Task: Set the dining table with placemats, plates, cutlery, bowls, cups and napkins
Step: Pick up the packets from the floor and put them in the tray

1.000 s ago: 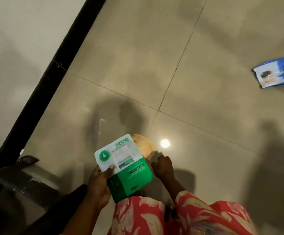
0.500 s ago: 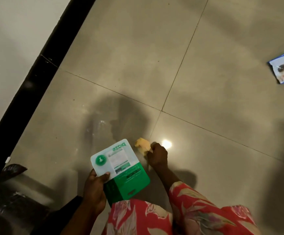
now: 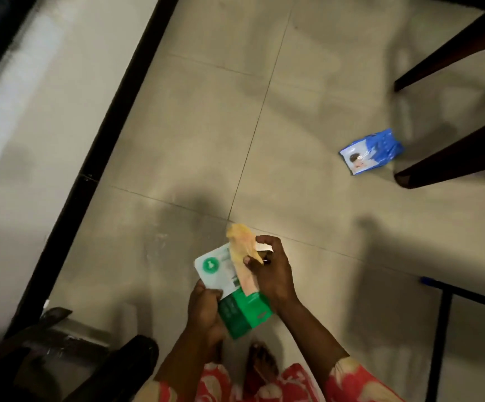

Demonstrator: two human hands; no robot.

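**Napkin pack and loose napkin, held above the floor**

Head view: napkin pack, green and white, is gripped at its lower left edge by the left hand, fingers curled round it. Right hand pinches a yellowish napkin between thumb and fingertips, over the pack's top. Both are over the tiled floor; a blue packet lies well apart, near dark chair legs. Step in hand, as judged: gathering napkins. Next move calls for carrying them to the table, which is not clearly in view
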